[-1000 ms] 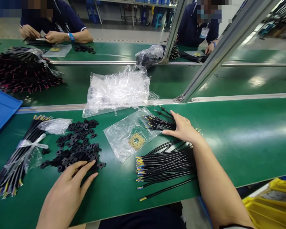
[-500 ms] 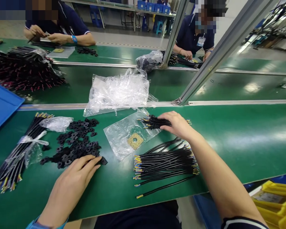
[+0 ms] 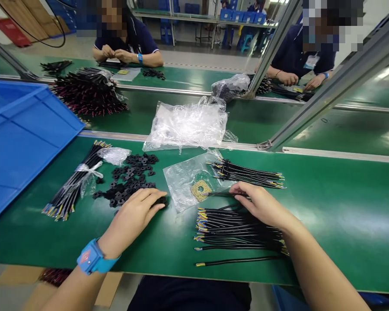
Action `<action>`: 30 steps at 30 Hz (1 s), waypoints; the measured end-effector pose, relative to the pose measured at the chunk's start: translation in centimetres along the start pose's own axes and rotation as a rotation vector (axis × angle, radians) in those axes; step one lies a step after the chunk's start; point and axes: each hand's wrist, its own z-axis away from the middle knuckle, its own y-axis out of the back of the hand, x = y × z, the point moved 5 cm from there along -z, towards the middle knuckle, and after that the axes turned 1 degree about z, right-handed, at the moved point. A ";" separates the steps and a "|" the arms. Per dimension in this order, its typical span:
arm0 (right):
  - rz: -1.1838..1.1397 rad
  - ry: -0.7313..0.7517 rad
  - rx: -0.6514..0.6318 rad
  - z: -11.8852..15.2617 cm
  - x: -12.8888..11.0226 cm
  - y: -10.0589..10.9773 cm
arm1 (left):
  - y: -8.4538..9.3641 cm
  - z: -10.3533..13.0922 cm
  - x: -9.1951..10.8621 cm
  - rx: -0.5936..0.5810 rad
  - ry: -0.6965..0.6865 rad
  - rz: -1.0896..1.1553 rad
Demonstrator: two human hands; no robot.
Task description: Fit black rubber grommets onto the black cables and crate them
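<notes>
My left hand, with a blue strap on its wrist, is closed on a small black plastic part beside a loose pile of such parts. Between the thumb and fingers of my right hand is a single black cable, whose left end lies over a yellowish square plate with a round hole. That plate rests on a clear plastic bag. Nearer me is a row of black cables with coloured wire ends. Cables fitted with black parts lie beyond my right hand.
A tied cable bundle lies at left, near a large blue bin. Crumpled clear bags straddle the metal rail. A slanted metal post rises at right. Two people work across the green table.
My right hand has left the group of fitted cables, come nearer me and taken hold of one cable. My left hand has pulled a black part slightly off the pile. The view has swung left.
</notes>
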 end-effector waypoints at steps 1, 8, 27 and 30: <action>0.014 0.018 0.038 -0.2 -0.2 0.1 | 0.3 -0.3 0.5 0.038 0.032 0.087; 0.266 0.047 0.222 -1.8 -1.7 -2.4 | -1.0 -4.5 3.1 0.258 0.366 1.058; 0.636 0.205 0.190 -0.4 -2.7 -4.5 | -6.8 -4.6 2.7 0.116 0.799 1.674; 0.624 0.188 0.208 -0.4 -2.7 -4.1 | -7.1 -4.5 2.9 0.089 0.813 1.672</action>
